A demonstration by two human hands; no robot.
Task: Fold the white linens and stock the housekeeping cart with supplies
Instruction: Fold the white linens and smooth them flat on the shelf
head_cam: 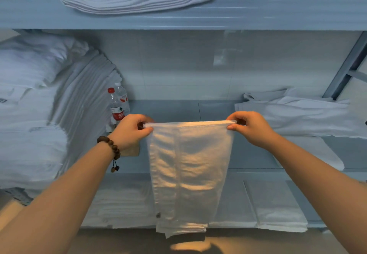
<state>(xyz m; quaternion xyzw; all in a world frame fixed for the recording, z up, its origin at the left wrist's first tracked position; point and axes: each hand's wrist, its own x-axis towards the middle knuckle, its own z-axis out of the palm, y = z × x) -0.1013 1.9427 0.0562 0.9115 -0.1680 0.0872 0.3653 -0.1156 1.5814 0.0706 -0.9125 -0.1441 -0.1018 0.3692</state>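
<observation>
White towel hangs down, folded, with the left hand and right hand pinching its top corners.

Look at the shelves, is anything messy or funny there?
Yes. Two water bottles stand among the linens on the middle shelf. To the right, one white cloth lies crumpled and unfolded, unlike the neat stacks.

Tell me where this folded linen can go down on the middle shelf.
Bare shelf lies behind the held linen, between the water bottles and the loose sheet on the right. The left is crowded with stacked linens.
</observation>
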